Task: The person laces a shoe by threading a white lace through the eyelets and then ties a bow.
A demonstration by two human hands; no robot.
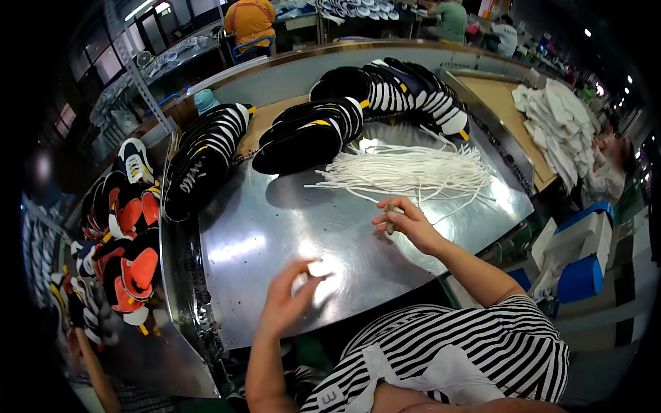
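Note:
My left hand (286, 296) hovers over the bare near part of the metal tabletop (275, 213), slightly blurred. Its thumb and fingers curve apart, with nothing between them. Above the middle of the table is my right hand (411, 227), fingers loosely bent and spread. A tan-grey covering, perhaps tape or a finger cot, shows on one of its fingers. Just beyond that hand lies a loose bundle of white shoelaces (413, 168). Black shoe uppers (299, 141) with white stripes and yellow tabs lean in a nested row behind the laces' left end.
More striped uppers (413, 89) line the back, and another row (206, 155) stands at the left edge. Red-lined shoe uppers (138, 268) fill a lower bench left. White cloth pieces (554, 124) lie on a board at right, beside a blue-and-white machine (578, 248). People sit beyond.

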